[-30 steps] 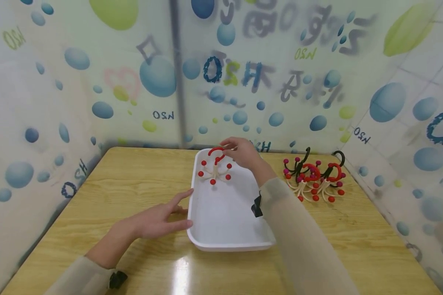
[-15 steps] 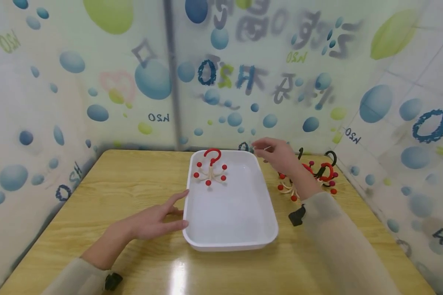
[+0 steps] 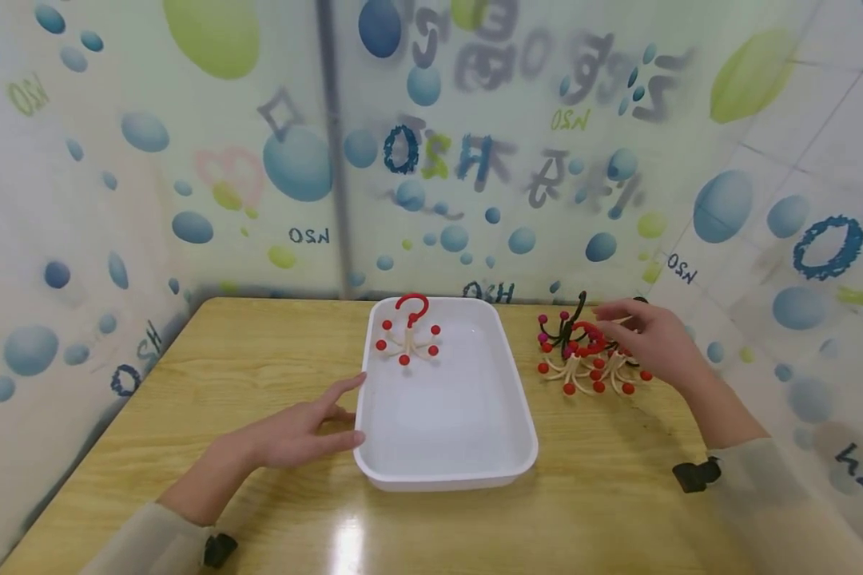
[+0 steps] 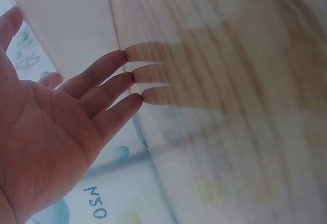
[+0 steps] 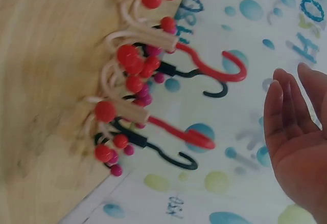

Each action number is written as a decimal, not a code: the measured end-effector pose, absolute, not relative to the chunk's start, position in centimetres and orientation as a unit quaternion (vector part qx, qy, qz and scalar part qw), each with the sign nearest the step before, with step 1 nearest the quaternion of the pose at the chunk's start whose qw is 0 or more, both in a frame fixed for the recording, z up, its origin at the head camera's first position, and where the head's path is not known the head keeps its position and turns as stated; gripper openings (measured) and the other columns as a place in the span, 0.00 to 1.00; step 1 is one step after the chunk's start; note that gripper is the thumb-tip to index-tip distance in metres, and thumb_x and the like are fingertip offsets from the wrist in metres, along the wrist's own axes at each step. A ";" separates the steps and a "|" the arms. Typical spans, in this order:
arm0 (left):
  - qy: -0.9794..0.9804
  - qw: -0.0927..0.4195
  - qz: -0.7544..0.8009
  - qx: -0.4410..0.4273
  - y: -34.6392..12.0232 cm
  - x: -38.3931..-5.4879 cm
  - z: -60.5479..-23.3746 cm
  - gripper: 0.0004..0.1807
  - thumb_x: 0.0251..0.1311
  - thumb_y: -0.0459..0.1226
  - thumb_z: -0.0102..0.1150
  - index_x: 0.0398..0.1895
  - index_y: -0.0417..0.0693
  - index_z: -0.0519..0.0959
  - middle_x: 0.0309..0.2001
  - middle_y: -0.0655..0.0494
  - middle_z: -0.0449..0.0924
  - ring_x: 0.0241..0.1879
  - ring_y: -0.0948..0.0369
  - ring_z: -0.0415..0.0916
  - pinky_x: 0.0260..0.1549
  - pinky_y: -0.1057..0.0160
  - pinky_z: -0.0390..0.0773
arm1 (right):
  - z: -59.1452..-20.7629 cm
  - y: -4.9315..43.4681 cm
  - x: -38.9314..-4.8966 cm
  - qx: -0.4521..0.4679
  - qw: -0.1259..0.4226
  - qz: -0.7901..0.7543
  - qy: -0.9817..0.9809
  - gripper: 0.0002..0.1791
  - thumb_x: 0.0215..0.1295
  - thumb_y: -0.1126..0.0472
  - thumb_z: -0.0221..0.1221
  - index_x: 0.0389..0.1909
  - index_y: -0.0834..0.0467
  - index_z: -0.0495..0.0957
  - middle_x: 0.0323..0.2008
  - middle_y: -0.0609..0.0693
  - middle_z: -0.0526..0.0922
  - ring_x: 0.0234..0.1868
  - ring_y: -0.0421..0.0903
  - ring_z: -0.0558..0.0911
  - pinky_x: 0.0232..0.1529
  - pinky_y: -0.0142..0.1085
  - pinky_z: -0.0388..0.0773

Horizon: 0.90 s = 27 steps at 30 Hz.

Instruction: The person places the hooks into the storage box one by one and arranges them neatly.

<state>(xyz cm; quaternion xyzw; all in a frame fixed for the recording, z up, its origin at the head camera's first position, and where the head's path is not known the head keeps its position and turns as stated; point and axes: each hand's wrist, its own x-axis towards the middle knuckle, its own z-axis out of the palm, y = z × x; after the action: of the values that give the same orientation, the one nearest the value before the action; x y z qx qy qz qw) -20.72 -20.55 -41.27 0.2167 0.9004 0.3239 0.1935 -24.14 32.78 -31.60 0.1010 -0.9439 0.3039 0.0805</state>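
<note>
My left hand, fingers spread and fairly straight, touches the left rim of a white tray. In the tray's far left corner stands a spidery piece with a red hook handle, beige legs and red ball tips. At the right, my right hand overlaps a cluster of similar pieces in the head view. The right wrist view shows that hand with fingers extended, apart from the handles and holding nothing. This cluster has two beige pieces with red hooks and two black pieces with magenta balls.
The tray and the cluster stand on a wooden table. Behind the table's far edge rises a wall patterned with blue and green bubbles. A similarly patterned wall bounds the right side.
My right hand has let go of the red-hooked piece in the tray and moved right to the cluster. My left hand has stayed at the tray's rim.
</note>
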 end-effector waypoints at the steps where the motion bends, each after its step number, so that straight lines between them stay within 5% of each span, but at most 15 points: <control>1: 0.900 0.194 0.324 0.217 -20.6 -20.7 -41.3 0.51 0.75 0.63 0.61 0.91 0.66 0.45 0.70 0.47 0.84 0.73 0.42 0.78 0.74 0.31 0.71 | -31.9 33.3 -23.9 0.098 0.082 0.304 -0.944 0.21 0.84 0.49 0.61 0.66 0.57 0.84 0.52 0.62 0.91 0.39 0.43 0.85 0.32 0.35 0.81; 14: 0.896 0.209 0.334 0.205 -20.4 -20.7 -41.2 0.51 0.75 0.62 0.62 0.91 0.67 0.45 0.72 0.44 0.81 0.75 0.39 0.75 0.74 0.29 0.70 | -35.5 35.5 -24.2 0.065 0.071 0.321 -0.942 0.27 0.84 0.46 0.61 0.71 0.60 0.79 0.56 0.63 0.88 0.38 0.35 0.86 0.34 0.34 0.86; 22: 0.898 0.204 0.330 0.208 -20.4 -20.8 -41.4 0.50 0.76 0.63 0.60 0.91 0.68 0.45 0.73 0.44 0.80 0.76 0.39 0.74 0.76 0.29 0.68 | -36.4 34.5 -25.3 0.054 0.046 0.339 -0.938 0.30 0.84 0.48 0.61 0.74 0.65 0.74 0.57 0.65 0.85 0.48 0.59 0.90 0.38 0.31 0.86; 27: 0.898 0.207 0.329 0.204 -20.5 -20.8 -41.4 0.51 0.76 0.63 0.60 0.91 0.68 0.44 0.74 0.44 0.80 0.77 0.39 0.73 0.76 0.29 0.68 | -36.8 34.0 -25.8 0.040 0.049 0.337 -0.939 0.25 0.85 0.52 0.60 0.70 0.67 0.76 0.55 0.69 0.87 0.46 0.61 0.91 0.39 0.32 0.87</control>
<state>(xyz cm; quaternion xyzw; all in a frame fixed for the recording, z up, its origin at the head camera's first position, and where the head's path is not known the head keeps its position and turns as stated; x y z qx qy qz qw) -20.81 -20.48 -41.39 0.2039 0.8984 0.3294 0.2068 -25.83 33.99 -36.83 0.0396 -0.9394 0.3368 0.0493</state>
